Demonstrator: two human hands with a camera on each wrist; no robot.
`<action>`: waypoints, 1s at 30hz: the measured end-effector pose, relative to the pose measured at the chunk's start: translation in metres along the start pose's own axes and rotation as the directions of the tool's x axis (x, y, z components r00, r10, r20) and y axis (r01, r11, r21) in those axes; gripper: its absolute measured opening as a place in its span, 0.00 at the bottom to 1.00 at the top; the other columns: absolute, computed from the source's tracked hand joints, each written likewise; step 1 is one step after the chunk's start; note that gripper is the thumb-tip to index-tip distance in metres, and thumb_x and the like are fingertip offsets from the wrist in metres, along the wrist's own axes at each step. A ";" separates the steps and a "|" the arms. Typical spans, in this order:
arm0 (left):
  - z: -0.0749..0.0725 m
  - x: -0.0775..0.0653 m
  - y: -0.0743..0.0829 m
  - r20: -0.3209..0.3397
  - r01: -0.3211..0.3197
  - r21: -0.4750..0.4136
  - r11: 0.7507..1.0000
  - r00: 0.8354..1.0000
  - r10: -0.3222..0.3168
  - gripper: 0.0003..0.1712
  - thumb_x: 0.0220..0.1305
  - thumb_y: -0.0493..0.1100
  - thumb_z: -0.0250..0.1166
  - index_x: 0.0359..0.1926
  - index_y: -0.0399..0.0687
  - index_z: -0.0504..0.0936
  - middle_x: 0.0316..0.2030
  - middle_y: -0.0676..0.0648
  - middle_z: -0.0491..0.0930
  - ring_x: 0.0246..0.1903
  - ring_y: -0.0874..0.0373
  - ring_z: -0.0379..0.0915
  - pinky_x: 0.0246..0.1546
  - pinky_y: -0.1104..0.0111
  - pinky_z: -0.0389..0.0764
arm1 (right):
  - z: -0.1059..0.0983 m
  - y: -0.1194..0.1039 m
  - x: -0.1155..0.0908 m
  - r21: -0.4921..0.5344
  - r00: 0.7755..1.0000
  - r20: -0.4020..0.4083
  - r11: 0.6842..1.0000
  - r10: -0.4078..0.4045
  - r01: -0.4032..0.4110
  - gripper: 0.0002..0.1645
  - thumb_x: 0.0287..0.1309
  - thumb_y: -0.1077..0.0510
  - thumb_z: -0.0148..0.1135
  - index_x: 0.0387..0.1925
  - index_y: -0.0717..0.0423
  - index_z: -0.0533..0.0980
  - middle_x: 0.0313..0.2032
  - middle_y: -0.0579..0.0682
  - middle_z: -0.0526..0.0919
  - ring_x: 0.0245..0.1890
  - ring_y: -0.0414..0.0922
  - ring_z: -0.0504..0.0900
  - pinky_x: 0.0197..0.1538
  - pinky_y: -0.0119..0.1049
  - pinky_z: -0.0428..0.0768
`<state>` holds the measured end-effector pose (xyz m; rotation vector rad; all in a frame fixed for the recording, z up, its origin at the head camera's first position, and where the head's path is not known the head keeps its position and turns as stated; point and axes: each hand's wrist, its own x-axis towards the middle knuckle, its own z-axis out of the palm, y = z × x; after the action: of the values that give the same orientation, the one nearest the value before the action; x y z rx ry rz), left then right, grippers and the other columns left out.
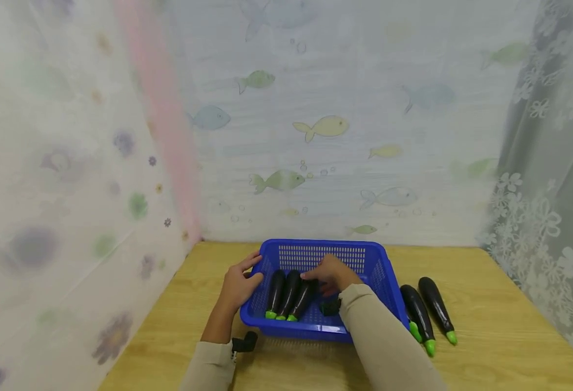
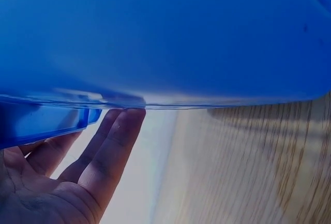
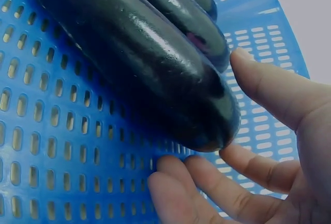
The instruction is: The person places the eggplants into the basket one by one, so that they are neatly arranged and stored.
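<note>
"What's nearest the person?"

"Two beige fabric sleeves (image 1: 389, 345) over the pale wood-grain table (image 1: 291, 372). The right one crosses the near rim of the rectangular blue plastic basket (image 1: 301, 327) and hides part of it."

"And the glossy, dark eggplants with bright green stems (image 1: 290, 293)?"

"Three lie side by side in the basket, left of its middle. The stems point towards the person, the rounded ends away; their long axes run near to far, leaning a little right at the far end."

"The hands?"

"The right hand (image 1: 334, 271) is inside the basket, loosely spread about the rounded end of the rightmost one, its grip slack. The left hand (image 1: 239, 283) has its fingers extended against the left rim."

"What's on the right?"

"More eggplants (image 1: 417, 312) on the table, just beside the basket: two long bodies, stems nearest us, plus a green tip mostly hidden by the basket. Its right wall stands between the two groups."

"Behind all that?"

"A pale hanging sheet printed with fish (image 1: 340, 81), and a lacy floral curtain (image 1: 560, 244) at right."
</note>
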<state>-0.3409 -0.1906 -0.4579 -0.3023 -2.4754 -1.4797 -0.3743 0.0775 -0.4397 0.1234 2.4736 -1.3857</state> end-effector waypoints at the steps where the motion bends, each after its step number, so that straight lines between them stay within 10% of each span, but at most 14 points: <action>1: 0.000 0.000 0.001 0.001 -0.001 -0.004 1.000 1.000 0.001 0.30 0.63 0.39 0.64 0.68 0.43 0.79 0.72 0.48 0.73 0.67 0.44 0.74 0.61 0.47 0.80 | 0.000 0.000 0.000 0.002 1.000 -0.007 1.000 0.004 -0.004 0.27 0.53 0.50 0.79 0.44 0.65 0.78 0.46 0.62 0.84 0.34 0.58 0.89 0.33 0.49 0.89; 20: -0.001 0.000 0.005 0.013 0.000 -0.020 1.000 1.000 0.001 0.31 0.63 0.37 0.64 0.68 0.41 0.78 0.73 0.47 0.72 0.67 0.42 0.75 0.61 0.48 0.81 | -0.012 -0.010 -0.003 -0.033 0.995 -0.073 0.997 -0.073 0.070 0.27 0.52 0.48 0.80 0.42 0.64 0.80 0.40 0.56 0.80 0.35 0.53 0.82 0.36 0.50 0.89; 30: -0.001 0.001 0.000 0.013 -0.017 -0.018 1.000 1.000 0.017 0.31 0.62 0.37 0.64 0.67 0.41 0.79 0.72 0.48 0.73 0.67 0.44 0.75 0.61 0.49 0.81 | -0.025 -0.020 -0.016 -0.018 0.991 -0.052 0.993 -0.121 0.120 0.44 0.55 0.45 0.77 0.65 0.65 0.72 0.59 0.64 0.77 0.47 0.57 0.83 0.38 0.52 0.89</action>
<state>-0.3420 -0.1909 -0.4569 -0.3364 -2.4655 -1.4982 -0.3691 0.0894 -0.4063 0.0078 2.5730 -1.4291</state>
